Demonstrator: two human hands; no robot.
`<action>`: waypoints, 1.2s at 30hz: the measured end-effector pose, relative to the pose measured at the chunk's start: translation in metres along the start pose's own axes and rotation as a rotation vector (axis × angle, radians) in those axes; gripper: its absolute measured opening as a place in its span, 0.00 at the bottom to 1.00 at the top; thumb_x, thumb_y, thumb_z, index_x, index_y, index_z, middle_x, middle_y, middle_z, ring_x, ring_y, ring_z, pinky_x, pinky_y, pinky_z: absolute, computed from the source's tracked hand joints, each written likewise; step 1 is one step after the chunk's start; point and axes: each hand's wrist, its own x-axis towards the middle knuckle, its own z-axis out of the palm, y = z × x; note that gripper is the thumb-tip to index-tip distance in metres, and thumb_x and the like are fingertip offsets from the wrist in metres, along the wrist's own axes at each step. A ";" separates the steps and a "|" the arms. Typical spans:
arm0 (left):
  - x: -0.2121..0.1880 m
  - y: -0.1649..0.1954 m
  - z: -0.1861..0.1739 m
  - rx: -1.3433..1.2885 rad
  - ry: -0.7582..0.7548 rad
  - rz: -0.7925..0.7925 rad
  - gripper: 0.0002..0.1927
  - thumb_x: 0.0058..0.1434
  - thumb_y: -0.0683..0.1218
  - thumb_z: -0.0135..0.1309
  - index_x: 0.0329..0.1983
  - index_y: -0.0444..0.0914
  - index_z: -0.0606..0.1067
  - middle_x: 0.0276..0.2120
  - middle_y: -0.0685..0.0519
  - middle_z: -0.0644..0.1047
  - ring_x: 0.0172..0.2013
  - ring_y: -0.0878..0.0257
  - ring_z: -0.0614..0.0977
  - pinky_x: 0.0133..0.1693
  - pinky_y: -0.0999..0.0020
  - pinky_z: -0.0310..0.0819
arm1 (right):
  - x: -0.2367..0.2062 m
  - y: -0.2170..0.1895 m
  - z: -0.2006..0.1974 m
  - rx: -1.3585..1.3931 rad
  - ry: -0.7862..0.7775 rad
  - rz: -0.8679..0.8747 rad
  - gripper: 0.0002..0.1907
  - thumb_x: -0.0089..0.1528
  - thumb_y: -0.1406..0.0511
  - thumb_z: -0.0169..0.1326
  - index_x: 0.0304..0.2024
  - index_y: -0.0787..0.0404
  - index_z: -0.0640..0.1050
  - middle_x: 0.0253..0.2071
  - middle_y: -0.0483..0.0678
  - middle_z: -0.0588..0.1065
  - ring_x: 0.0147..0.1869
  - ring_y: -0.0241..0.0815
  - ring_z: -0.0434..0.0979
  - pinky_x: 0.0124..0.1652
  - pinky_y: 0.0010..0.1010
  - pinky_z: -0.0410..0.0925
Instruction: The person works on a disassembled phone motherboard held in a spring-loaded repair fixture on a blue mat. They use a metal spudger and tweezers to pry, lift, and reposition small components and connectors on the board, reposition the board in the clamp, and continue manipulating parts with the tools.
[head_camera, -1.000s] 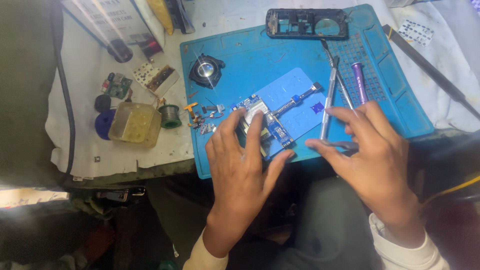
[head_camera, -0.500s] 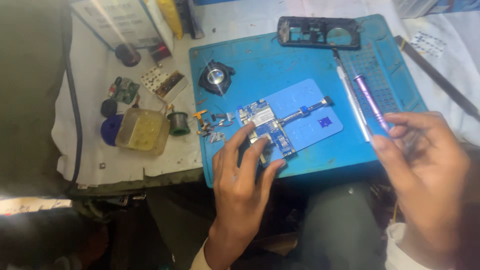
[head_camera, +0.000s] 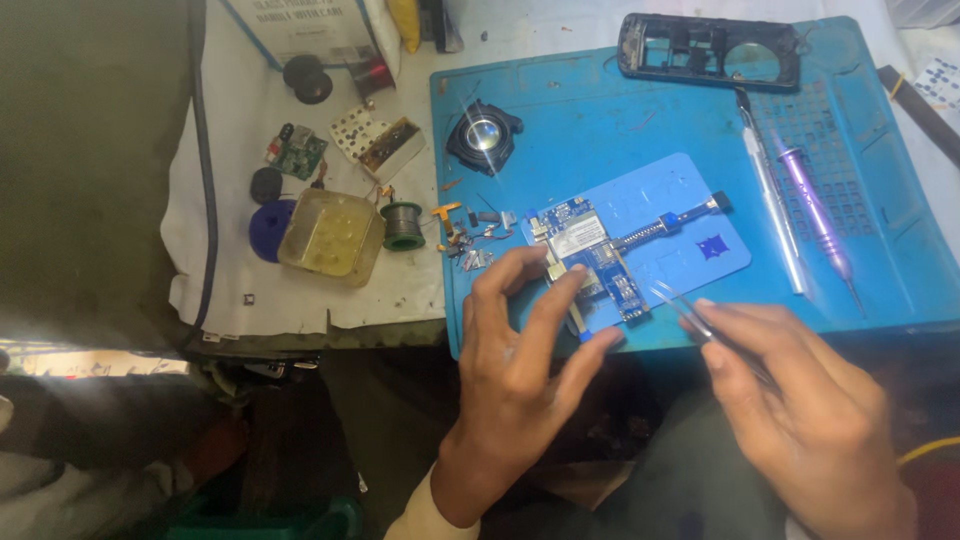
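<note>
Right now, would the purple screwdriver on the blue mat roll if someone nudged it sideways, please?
Probably: the purple screwdriver looks round and slim, lying loose on the blue mat. The mat's gridded section beneath it may slow it. It seems stiff and light.

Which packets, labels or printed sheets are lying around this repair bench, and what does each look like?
Printed white sheet: top left, behind the small parts, white with blue lines and dark print.
White label: on the circuit board that the left hand steadies; small, rectangular.
Small printed card: far right edge, white with dark marks.
Yellow packet: top edge, only its lower end shows.
No screens in view.
</note>
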 end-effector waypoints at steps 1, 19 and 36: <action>0.000 -0.001 0.000 0.012 -0.012 0.015 0.31 0.57 0.48 0.72 0.61 0.36 0.74 0.61 0.42 0.68 0.56 0.46 0.77 0.56 0.56 0.72 | 0.002 -0.003 -0.001 -0.084 -0.008 -0.023 0.15 0.63 0.72 0.56 0.52 0.65 0.77 0.48 0.52 0.79 0.48 0.37 0.81 0.42 0.30 0.76; 0.004 -0.003 -0.018 -0.041 -0.145 0.030 0.42 0.55 0.56 0.68 0.67 0.29 0.67 0.62 0.37 0.69 0.61 0.40 0.71 0.63 0.50 0.65 | 0.001 -0.005 0.032 0.303 0.107 0.312 0.16 0.69 0.72 0.52 0.58 0.71 0.76 0.43 0.55 0.80 0.30 0.30 0.73 0.32 0.21 0.68; -0.002 0.009 0.026 0.336 0.136 0.049 0.42 0.55 0.71 0.63 0.59 0.35 0.74 0.48 0.44 0.73 0.52 0.47 0.73 0.53 0.51 0.66 | 0.000 -0.003 -0.011 -0.270 0.078 -0.039 0.12 0.57 0.74 0.64 0.44 0.69 0.81 0.42 0.54 0.81 0.43 0.41 0.83 0.42 0.27 0.73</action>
